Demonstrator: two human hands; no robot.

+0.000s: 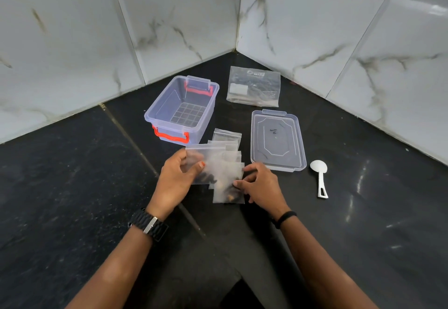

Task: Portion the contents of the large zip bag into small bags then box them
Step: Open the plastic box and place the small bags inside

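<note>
Both forearms are reaching in from the bottom edge over the dark stone floor [72, 187], the left wrist wearing a black watch [148, 224] and the right wrist a thin black band [286, 217]. Just beyond them the left hand [175, 180] is gripping a small clear bag [206, 163] with its fingers curled round the bag's left edge, thumb lying on the front face; something dark is showing through the plastic. Right beside it the right hand [260, 182] is pinching the right edge of another filled small bag [228, 192], which is lying lower and holding dark and light brown pieces. Under and behind these two bags a fanned pile of small bags [228, 139] is resting on the floor, overlapping one another.

Beyond the pile, to the left, the clear box [160, 107] is standing open and upright, red handles on its near and far ends, a grid pattern showing on its bottom. Its clear lid [276, 140] is lying flat to the right of the pile, apart from the box. Farther back, near the tiled corner, the large zip bag [254, 85] is lying flat, looking nearly flat with only dark traces inside. A white scoop [320, 178] is lying to the right of the lid, bowl pointing away, well apart from both hands
</note>
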